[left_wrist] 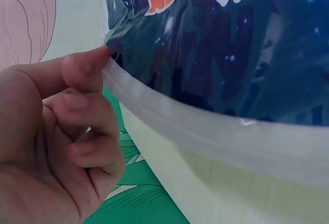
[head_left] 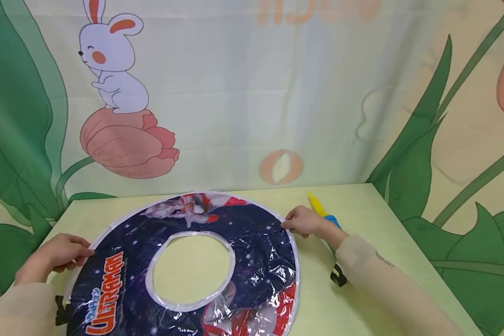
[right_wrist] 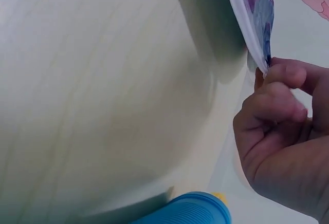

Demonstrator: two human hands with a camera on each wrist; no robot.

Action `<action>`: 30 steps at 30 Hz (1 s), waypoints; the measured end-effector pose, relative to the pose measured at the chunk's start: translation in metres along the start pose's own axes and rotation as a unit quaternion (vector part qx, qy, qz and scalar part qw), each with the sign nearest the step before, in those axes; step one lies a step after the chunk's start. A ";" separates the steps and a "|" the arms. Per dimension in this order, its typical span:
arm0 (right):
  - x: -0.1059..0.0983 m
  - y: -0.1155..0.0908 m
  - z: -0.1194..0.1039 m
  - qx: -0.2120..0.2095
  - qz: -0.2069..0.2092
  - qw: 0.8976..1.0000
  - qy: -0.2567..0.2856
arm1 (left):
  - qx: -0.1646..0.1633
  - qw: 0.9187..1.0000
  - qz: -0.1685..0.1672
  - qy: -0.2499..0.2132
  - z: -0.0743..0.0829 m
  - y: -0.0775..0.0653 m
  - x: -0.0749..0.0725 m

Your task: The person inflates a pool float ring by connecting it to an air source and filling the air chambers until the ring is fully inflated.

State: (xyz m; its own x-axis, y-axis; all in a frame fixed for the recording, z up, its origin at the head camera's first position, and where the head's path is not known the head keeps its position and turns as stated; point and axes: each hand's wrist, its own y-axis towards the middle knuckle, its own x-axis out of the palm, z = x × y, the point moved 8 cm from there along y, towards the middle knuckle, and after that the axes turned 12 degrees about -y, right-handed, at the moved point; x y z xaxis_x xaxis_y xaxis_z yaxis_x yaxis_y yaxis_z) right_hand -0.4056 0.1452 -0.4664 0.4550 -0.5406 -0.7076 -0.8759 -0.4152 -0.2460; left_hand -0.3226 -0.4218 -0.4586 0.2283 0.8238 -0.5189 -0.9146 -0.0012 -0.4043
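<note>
A flat, wrinkled swim ring, dark blue with stars, red-and-silver figures and ULTRAMAN lettering, spreads over the table with a round hole in its middle. At its left edge my left hand pinches the pale rim between thumb and forefinger. My right hand pinches the rim on the upper right side. In the right wrist view, the edge of the ring rises above the tabletop from the right fingertips. The left wrist view has the white seam running away from the left hand.
Behind my right hand lies a blue and yellow pump-like object, partly hidden by the hand and forearm. The pale yellow table ends at a printed cloth backdrop with a rabbit and flowers. A black strap hangs by the right sleeve.
</note>
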 end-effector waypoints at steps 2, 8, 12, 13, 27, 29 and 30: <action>0.004 0.001 0.001 -0.002 -0.012 1.000 0.021 | -0.011 1.000 -0.003 -0.008 -0.001 0.000 0.001; 0.011 0.002 0.004 0.014 -0.037 0.997 0.063 | -0.039 0.999 -0.015 -0.034 -0.004 0.001 0.005; 0.012 0.001 0.006 0.031 -0.034 0.997 0.064 | -0.051 0.997 -0.013 -0.049 -0.005 0.002 0.007; 0.012 0.000 0.007 0.035 -0.030 0.997 0.069 | -0.053 0.997 -0.012 -0.052 -0.005 0.003 0.008; 0.003 0.001 0.006 0.055 -0.008 0.990 0.129 | -0.034 0.997 -0.007 -0.066 0.005 -0.002 0.003; 0.001 0.001 0.006 0.053 -0.010 0.989 0.135 | -0.027 0.997 -0.005 -0.072 0.008 -0.002 0.002; 0.001 0.001 0.006 0.052 -0.010 0.989 0.138 | -0.023 0.997 -0.003 -0.075 0.009 -0.001 0.002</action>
State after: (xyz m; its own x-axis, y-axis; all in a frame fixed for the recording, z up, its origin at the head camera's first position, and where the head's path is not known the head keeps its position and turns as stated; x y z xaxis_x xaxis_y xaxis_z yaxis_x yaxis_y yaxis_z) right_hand -0.4074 0.1487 -0.4710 0.4869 -0.7180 -0.4974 -0.8712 -0.3584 -0.3355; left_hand -0.3240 -0.4153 -0.4521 0.1779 0.8996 -0.3988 -0.8961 -0.0193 -0.4434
